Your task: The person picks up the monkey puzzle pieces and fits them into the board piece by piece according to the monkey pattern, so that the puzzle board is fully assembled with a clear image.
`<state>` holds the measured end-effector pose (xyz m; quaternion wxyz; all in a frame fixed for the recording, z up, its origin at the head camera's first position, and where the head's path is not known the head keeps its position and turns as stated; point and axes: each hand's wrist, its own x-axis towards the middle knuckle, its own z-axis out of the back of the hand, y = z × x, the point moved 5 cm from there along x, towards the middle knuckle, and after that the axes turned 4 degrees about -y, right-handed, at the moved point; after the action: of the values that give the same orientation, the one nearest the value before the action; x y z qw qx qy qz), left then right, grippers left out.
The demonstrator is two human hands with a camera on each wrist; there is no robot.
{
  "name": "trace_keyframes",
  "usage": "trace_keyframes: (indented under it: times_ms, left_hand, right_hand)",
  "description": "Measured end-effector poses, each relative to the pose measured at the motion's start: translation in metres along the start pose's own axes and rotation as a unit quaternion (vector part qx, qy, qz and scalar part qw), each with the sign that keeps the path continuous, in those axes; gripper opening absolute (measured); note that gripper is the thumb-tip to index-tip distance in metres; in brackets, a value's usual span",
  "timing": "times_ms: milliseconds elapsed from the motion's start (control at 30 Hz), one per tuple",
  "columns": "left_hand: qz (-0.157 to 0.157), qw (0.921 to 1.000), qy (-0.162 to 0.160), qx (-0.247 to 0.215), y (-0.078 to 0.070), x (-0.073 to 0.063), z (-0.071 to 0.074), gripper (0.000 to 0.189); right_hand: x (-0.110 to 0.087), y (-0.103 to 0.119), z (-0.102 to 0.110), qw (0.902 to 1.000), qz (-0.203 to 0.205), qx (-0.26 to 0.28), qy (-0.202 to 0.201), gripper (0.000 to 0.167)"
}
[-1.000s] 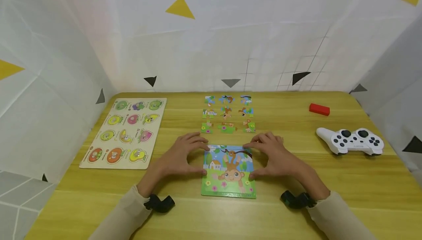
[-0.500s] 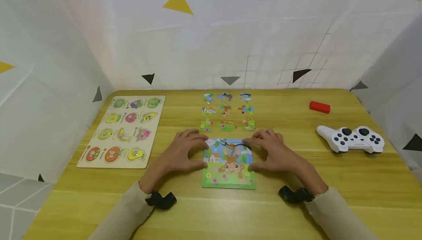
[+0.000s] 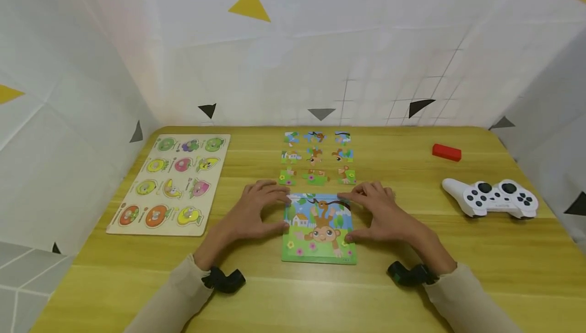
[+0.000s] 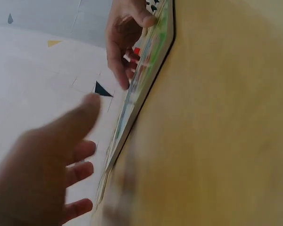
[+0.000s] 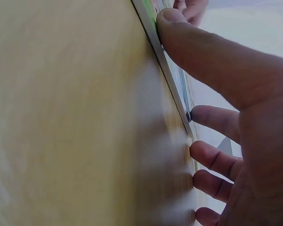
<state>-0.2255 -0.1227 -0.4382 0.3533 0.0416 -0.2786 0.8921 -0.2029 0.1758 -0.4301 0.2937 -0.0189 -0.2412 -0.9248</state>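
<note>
A square picture board (image 3: pixel 320 254) showing a monkey lies flat in front of the person in the head view. At its left edge is the left hand (image 3: pixel 254 211), thumb and index fingertips right at the border. The right hand (image 3: pixel 377 213) mirrors it on the right side, with thumb and index finger spread along that edge. In the right wrist view, the right thumb (image 5: pixel 179 28) overlaps the board's rim (image 5: pixel 167 70). The left thumb (image 4: pixel 78 120) is extended in the left wrist view. Beyond the board, jigsaw pieces (image 3: pixel 314 157) of the same scene lie in separate rows.
On the left of the wooden table (image 3: pixel 302 302) lies a fruit puzzle board (image 3: pixel 171 185). A white game controller (image 3: pixel 492 198) and a red block (image 3: pixel 446 152) are at the right. Pale fabric walls (image 3: pixel 320 58) stand behind and at the sides.
Both hands and the monkey board have shifted slightly away from the person, toward the loose pieces, mostly in the first half second. Since then they look nearly still.
</note>
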Motion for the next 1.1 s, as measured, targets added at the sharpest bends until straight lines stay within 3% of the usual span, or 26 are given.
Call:
trace_keyframes:
  times_ms: [167,300,433,600,767,900,1100]
  left_hand:
    - [0.041,0.9972,-0.024,-0.058,0.014,0.021,0.018,0.038]
    - [0.072,0.9946,-0.028,-0.070,0.034,0.040,0.032,0.036]
    - [0.090,0.9924,-0.031,-0.079,0.041,0.047,0.040,0.036]
    - [0.044,0.9956,0.000,-0.082,0.018,0.035,0.034,0.036]
    - [-0.012,0.9991,0.034,-0.023,-0.004,0.015,0.018,0.047]
    - [-0.031,0.9986,0.037,0.020,-0.008,0.004,0.007,0.056]
    - [-0.052,0.9980,0.011,0.036,-0.007,-0.004,-0.003,0.062]
  right_hand:
    - [0.000,0.000,0.002,1.0000,-0.007,0.006,0.001,0.090]
    - [0.000,0.000,0.002,0.9999,-0.006,0.013,-0.005,0.090]
    - [0.001,0.001,0.000,0.9998,-0.004,0.020,-0.003,0.091]
    - [0.002,0.004,0.002,0.9997,-0.001,0.021,-0.009,0.087]
    - [0.003,0.002,0.004,0.9999,-0.007,0.008,-0.007,0.084]
    - [0.003,0.000,0.003,0.9999,-0.004,-0.005,-0.010,0.084]
    - [0.001,-0.002,0.000,1.0000,0.000,0.000,-0.008,0.082]
